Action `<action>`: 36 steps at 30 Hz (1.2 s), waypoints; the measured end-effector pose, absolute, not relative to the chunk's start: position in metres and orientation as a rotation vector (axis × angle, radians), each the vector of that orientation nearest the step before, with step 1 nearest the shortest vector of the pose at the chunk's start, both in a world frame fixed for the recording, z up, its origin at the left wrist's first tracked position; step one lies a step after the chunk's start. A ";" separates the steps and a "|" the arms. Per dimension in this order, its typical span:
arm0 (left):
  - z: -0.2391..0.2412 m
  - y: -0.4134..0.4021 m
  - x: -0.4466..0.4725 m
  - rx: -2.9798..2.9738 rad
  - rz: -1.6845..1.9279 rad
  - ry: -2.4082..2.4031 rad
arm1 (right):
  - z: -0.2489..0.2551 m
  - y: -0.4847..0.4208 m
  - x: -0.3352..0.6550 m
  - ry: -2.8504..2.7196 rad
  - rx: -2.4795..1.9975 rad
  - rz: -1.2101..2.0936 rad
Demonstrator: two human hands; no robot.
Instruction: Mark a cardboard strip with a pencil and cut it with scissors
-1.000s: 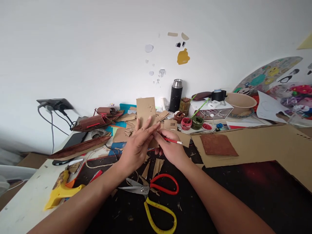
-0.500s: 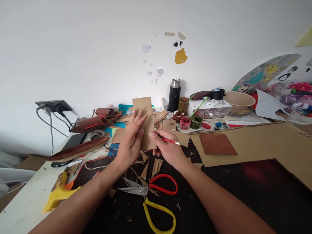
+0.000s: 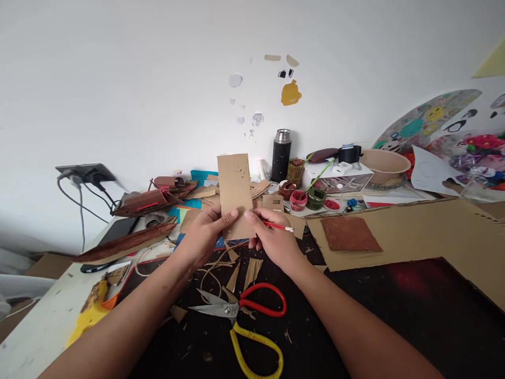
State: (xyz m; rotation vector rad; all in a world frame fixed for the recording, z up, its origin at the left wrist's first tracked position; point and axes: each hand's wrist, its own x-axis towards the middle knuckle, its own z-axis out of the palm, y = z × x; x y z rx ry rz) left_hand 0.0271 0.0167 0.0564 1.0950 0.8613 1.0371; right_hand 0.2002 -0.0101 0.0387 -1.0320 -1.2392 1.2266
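Between both hands a rectangular piece of cardboard (image 3: pixel 235 184) is held up, with small dark marks near its upper right. My left hand (image 3: pixel 207 227) grips its lower left edge, thumb on the front and fingers behind. On the lower right edge, my right hand (image 3: pixel 274 231) pinches it with the thumb in front. A red pencil (image 3: pixel 276 226) with a white eraser end is also tucked in my right hand, pointing right. Below the hands, scissors (image 3: pixel 232 310) with one red and one yellow handle lie spread on the dark mat.
Cardboard scraps (image 3: pixel 252 271) and string lie beneath the hands. A yellow glue gun (image 3: pixel 89 316) is at the left. Open paint jars (image 3: pixel 299 200) and a black thermos (image 3: pixel 281 158) stand behind. A brown-painted square (image 3: pixel 350 234) rests on a large cardboard sheet (image 3: pixel 418 229) at right.
My left hand has moved from lying across the cardboard's front to gripping its lower left edge, uncovering the face. My right hand still holds the cardboard and pencil.
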 end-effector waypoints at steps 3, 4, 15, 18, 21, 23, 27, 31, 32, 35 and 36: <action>0.058 0.014 0.029 1.125 1.029 0.857 | 0.039 -0.009 0.201 -1.245 -1.040 1.212; 0.058 0.013 0.029 1.134 1.039 0.857 | 0.039 -0.009 0.202 -1.254 -1.037 1.215; 0.050 0.014 0.029 1.195 1.080 0.818 | 0.036 -0.013 0.193 -1.245 -1.004 1.380; 0.050 0.012 0.030 1.194 1.070 0.813 | 0.035 -0.011 0.194 -1.238 -0.994 1.386; 0.054 0.012 0.030 1.197 1.057 0.822 | 0.035 -0.011 0.194 -1.233 -1.002 1.399; 0.057 0.011 0.030 1.201 1.036 0.834 | 0.036 -0.011 0.194 -1.231 -1.007 1.400; 0.061 0.010 0.029 1.210 0.985 0.834 | 0.037 -0.011 0.194 -1.236 -1.005 1.399; 0.061 0.011 0.028 1.228 0.984 0.816 | 0.036 -0.011 0.194 -1.240 -1.011 1.403; 0.062 0.011 0.027 1.244 0.986 0.815 | 0.036 -0.011 0.194 -1.243 -1.016 1.406; 0.061 0.013 0.026 1.300 0.973 0.830 | 0.035 -0.012 0.193 -1.260 -1.022 1.405; 0.061 0.014 0.025 1.312 0.966 0.838 | 0.035 -0.012 0.192 -1.268 -1.019 1.403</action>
